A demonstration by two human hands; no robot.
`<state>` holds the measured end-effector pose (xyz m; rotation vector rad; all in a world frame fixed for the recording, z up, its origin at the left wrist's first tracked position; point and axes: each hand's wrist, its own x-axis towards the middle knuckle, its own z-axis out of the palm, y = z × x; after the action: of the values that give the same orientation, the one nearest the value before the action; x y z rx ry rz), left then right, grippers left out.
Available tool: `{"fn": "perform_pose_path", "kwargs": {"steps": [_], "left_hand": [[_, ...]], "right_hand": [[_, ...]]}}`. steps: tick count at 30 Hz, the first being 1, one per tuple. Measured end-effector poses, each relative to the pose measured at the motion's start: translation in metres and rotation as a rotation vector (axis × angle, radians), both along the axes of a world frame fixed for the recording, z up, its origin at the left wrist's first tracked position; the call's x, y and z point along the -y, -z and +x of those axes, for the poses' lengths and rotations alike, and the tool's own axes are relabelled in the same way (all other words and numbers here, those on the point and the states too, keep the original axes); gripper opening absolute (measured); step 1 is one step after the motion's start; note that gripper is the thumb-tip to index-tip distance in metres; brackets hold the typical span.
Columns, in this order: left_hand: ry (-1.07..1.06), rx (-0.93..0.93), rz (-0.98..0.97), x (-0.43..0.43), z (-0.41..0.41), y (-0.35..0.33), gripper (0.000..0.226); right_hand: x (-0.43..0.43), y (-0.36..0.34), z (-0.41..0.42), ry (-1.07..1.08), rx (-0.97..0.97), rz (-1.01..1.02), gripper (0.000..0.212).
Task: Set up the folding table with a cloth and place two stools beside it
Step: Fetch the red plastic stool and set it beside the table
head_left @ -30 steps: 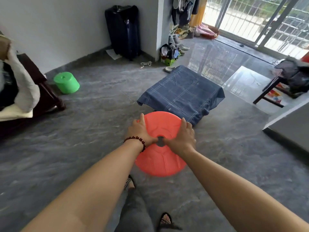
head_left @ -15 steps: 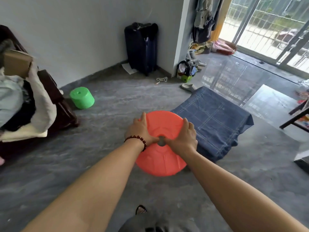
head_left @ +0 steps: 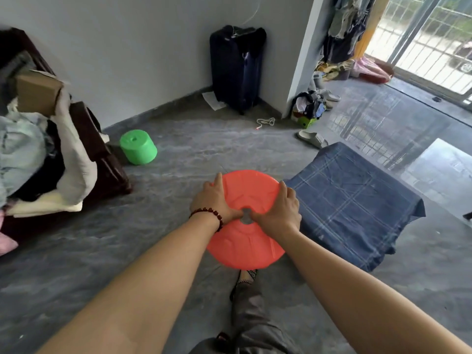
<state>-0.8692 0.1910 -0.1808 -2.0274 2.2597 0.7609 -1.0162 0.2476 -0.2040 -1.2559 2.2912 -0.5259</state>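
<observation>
Flattened red stool (head_left: pixel 245 244) was gripped at centre, left hand (head_left: pixel 214 201) and right hand (head_left: pixel 279 212) clamped on it, thumbs at its hole, fingers laid over far rim, cloth-draped worktop (head_left: pixel 357 208) just beside at 3 o'clock, green stool (head_left: pixel 139 146) apart at 10 o'clock

Stools, two: one red stool (head_left: pixel 245 241) in my grip, one green stool (head_left: pixel 139 147) on the floor. Hands, two: my left hand (head_left: pixel 215 203) and my right hand (head_left: pixel 278 213), both holding the red stool. Bead bracelet (head_left: pixel 208 213), one, on my left wrist. Blue checked cloth (head_left: pixel 352 208), one. Dark suitcase (head_left: pixel 236 67), one. Cardboard box (head_left: pixel 35 93), one. Grey slipper (head_left: pixel 312 139) lying alone, one. White cord (head_left: pixel 265 121), one. Sheet of paper (head_left: pixel 213 100), one. The heaped shoes (head_left: pixel 329 95) are too jumbled for me to count.
</observation>
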Motion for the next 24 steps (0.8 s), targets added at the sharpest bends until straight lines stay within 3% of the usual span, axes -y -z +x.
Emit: {"fn": "perform_pose_path", "kwargs": {"steps": [13, 24], "left_hand": [[0.01, 0.005, -0.039, 0.196, -0.054, -0.014, 0.122], [0.07, 0.042, -0.006, 0.306, -0.073, 0.004, 0.119]], "right_hand": [[0.197, -0.006, -0.056, 0.001, -0.006, -0.031, 0.114], [0.297, 0.005, -0.073, 0.034, -0.008, 0.029, 0.115]]}}
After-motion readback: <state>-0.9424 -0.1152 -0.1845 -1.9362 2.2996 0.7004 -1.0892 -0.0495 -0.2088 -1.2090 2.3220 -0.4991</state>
